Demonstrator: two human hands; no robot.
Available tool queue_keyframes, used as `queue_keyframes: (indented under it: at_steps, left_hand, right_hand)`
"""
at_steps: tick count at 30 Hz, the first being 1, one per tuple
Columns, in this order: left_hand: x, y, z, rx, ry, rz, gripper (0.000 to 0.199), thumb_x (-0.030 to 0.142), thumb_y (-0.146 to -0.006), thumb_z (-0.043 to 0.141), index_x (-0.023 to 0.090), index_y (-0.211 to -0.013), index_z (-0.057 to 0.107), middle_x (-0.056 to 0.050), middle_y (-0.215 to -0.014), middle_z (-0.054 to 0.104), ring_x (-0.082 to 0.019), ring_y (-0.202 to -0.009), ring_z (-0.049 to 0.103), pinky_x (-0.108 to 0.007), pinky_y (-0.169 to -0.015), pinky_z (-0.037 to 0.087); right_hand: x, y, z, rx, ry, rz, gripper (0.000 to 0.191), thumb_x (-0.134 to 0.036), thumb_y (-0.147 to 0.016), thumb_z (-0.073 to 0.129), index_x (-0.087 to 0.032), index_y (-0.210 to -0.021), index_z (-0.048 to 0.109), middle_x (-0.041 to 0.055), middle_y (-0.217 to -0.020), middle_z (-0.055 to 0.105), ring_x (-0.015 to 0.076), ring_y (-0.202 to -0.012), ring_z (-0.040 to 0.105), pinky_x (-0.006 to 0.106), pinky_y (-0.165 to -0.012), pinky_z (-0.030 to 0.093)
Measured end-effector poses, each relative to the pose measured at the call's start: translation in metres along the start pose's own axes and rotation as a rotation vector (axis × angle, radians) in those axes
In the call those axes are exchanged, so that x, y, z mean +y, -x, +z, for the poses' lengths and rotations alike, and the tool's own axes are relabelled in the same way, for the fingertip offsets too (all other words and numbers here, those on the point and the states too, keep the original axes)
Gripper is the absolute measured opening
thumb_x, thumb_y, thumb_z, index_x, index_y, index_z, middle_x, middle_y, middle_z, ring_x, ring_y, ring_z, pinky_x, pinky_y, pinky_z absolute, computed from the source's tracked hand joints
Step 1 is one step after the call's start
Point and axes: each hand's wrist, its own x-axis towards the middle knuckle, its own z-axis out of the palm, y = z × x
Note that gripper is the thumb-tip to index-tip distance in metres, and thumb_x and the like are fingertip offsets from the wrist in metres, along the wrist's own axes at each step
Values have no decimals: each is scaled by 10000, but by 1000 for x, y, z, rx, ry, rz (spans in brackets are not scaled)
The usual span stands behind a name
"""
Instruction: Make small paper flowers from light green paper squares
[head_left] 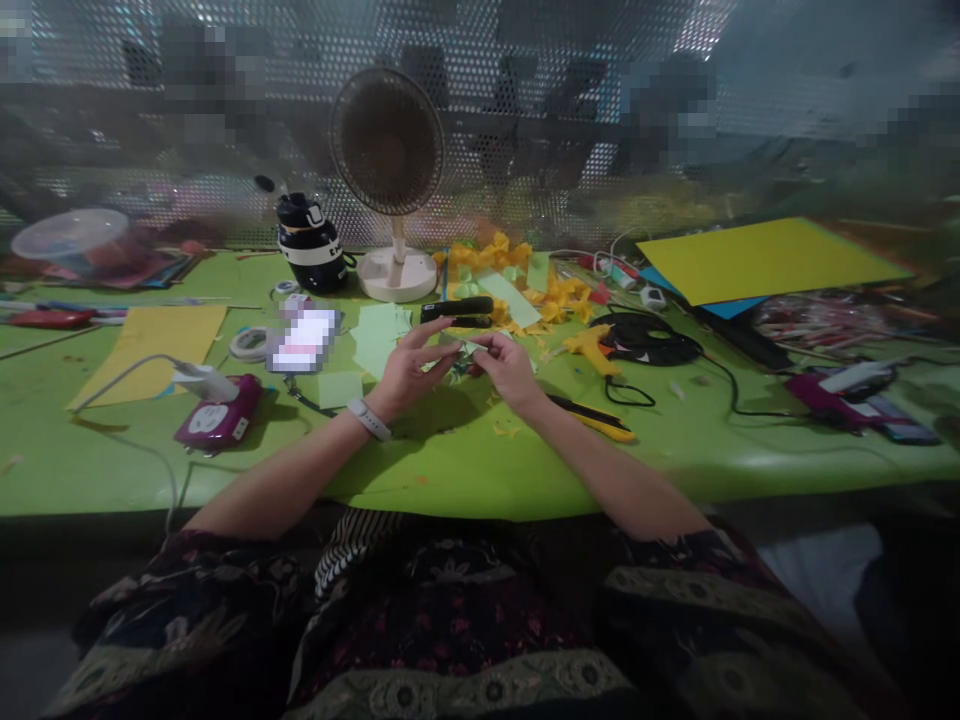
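A small piece of pale green paper (469,348) is held up between my hands above the table. My right hand (511,372) pinches its right side between thumb and forefinger. From the other side, the fingertips of my left hand (411,372) close on the paper's left edge, with the index finger stretched above. Just beyond the fingers lies a black stapler (457,311). Pale green paper sheets (379,338) rest left of it, and yellow paper pieces (566,300) are heaped behind. A yellow-handled cutter (600,420) lies beside my right wrist.
A yellow glue gun (594,348) and black cable coil (649,338) lie to the right. Left are a lit phone (304,338), tape roll (250,343) and purple power strip (219,415). A fan (397,270) and dark bottle (311,250) stand behind. Yellow sheets (772,262) lie far right.
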Motion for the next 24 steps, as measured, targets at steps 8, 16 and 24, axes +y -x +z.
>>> queue_keyframes:
  at_steps: [8,16,24]
  left_hand:
    - [-10,-1,2,-235,-335,185,459,241,-878,684,276,-1334,657,-90,-1636,385,-331,-1573,191,-578,-1264,176]
    - [-11,9,6,-363,-737,286,763,316,-964,538,217,-1632,184,-134,-1712,152,-315,-1593,38,-568,-1280,85]
    - [-13,12,10,-426,-683,297,973,385,-914,599,151,-1645,2,-163,-1715,78,-351,-1587,-16,-552,-1272,-39]
  right_hand:
    - [0,-4,-5,80,-34,38,204,-330,-774,756,-200,-890,650,9,-827,683,126,-706,642,314,-734,595]
    - [-1,-5,-3,105,-16,39,148,-282,-796,714,-202,-902,650,-9,-798,668,118,-686,624,293,-715,585]
    - [6,-7,-3,90,-52,-11,223,-346,-757,739,-209,-907,648,-4,-811,668,138,-734,640,315,-742,587]
